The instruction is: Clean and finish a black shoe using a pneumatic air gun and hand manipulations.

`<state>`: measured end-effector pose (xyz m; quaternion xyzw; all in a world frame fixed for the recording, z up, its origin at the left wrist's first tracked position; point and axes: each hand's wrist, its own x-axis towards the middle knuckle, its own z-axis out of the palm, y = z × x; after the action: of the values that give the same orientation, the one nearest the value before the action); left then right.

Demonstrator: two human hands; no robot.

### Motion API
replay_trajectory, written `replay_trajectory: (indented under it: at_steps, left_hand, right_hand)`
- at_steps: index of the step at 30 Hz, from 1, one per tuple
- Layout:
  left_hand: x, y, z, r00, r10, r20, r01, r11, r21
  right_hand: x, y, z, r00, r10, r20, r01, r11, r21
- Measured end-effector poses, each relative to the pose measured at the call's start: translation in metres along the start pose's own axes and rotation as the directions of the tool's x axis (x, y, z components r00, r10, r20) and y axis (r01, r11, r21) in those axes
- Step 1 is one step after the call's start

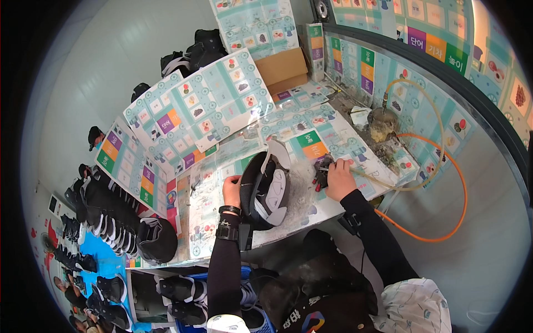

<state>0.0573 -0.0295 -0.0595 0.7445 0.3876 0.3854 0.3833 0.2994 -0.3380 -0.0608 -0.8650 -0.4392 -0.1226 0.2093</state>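
The left hand point(232, 191) grips a black shoe point(266, 186) on the table point(333, 208). Just beside it, the right hand point(338, 180) closes around a small dark tool point(322, 169). Many more shoes point(111, 222) wait nearby, so lots looks left.

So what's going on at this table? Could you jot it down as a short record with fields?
Left hand: holds the black and white shoe on its side, sole showing
Right hand: grips a small dark tool beside the shoe
Table: covered with printed picture sheets
Hoses: orange hose, tan hose
Lower left: rows of black shoes
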Motion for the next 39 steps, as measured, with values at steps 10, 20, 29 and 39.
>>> replay_trajectory:
  at_steps: [10, 20, 29, 39]
  left_hand:
    - [0.0, 0.004, -0.008, 0.998, 0.066, -0.026, -0.063, 0.993, 0.096]
    - [-0.006, 0.034, -0.001, 0.995, 0.098, -0.016, -0.094, 0.983, 0.157]
    - [-0.02, 0.056, 0.001, 0.992, 0.124, -0.031, -0.117, 0.98, 0.162]
    - [-0.027, 0.06, -0.005, 0.995, 0.098, -0.018, -0.094, 0.984, 0.152]
  right_hand:
    - [0.015, -0.004, -0.045, 0.981, 0.105, 0.161, -0.169, 0.87, 0.464]
    - [-0.049, -0.055, -0.118, 0.949, -0.037, 0.314, -0.2, 0.696, 0.69]
    - [-0.064, -0.063, -0.117, 0.918, -0.2, 0.342, -0.082, 0.749, 0.657]
    - [-0.064, -0.069, -0.11, 0.946, -0.189, 0.263, -0.046, 0.725, 0.688]
